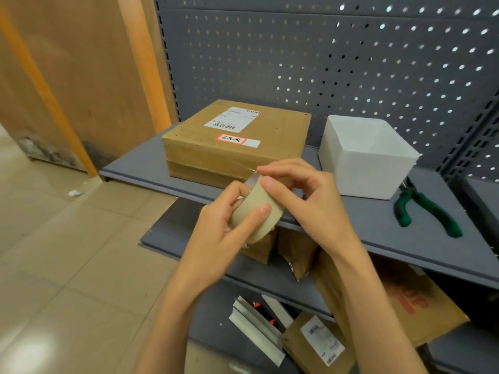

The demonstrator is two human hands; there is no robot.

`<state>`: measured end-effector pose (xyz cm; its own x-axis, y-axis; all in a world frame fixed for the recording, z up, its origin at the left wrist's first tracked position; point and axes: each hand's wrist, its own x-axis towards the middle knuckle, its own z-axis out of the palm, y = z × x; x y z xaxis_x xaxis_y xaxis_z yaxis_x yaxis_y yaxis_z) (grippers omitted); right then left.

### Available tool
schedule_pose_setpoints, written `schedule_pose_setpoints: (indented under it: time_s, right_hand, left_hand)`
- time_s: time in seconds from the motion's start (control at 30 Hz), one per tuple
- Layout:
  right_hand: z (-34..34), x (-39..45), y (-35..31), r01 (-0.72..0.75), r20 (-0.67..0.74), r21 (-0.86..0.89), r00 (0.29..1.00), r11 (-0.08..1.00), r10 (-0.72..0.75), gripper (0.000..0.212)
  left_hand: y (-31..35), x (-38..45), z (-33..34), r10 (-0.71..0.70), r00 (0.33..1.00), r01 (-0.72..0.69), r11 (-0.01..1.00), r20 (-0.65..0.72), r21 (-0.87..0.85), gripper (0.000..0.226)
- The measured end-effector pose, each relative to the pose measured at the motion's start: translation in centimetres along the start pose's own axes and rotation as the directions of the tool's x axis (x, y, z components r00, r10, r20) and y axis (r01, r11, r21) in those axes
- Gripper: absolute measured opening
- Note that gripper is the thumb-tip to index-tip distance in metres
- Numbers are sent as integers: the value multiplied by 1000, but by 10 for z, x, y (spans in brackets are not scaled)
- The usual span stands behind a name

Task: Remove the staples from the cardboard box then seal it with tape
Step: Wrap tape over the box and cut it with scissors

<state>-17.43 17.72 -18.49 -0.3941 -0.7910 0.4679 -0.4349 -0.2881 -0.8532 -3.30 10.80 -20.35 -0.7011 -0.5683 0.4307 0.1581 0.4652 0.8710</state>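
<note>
Grey metal shelving (405,233) with a pegboard back (351,63) stands on a tiled floor (67,252), with a wooden panel (81,76) at ten o'clock.

Nearest, at six o'clock on the lowest shelf, lie small cartons, one with a white label (322,341), beside pale metal strips (256,327). Above them, on the middle shelf, brown paper parcels (297,252) show partly behind the wrists.

In the centre, both hands work a roll of tape (259,209) held in front of the top shelf's edge. The left hand (224,228) grips the roll, thumb laid across its outer face and fingers curled behind it. The right hand (305,201) has thumb and forefinger curled at the roll's upper edge, where a clear strip of tape runs up to the box; whether they pinch the strip or only touch it I cannot tell.

Just beyond, at twelve o'clock, the cardboard box (237,141) sits flat on the top shelf, a shipping label (232,119) and a red-bordered sticker (231,139) on its top face. A clear tape line crosses its front side.

At two o'clock, a white open bin (364,157) stands just beside the box. At three o'clock, green-handled pliers (424,209) lie on the shelf, near the bin's front corner.
</note>
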Motion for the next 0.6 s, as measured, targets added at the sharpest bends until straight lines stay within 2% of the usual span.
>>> schedule_pose_setpoints:
  time_s: [0.23,0.4,0.6]
  right_hand:
    - [1,1,-1,-51,-28,-1,998,999,51,16]
    - [8,6,-1,-83,-44,-42,996,996,81,10]
    - [18,8,4,-116,-79,-64,991,991,111,11]
  left_hand:
    - [-5,5,-6,-22,998,11,980,55,200,28]
    - [-10,12,-12,15,994,-62,898,112,436,22]
    - [-15,15,-18,23,992,-86,854,127,514,20]
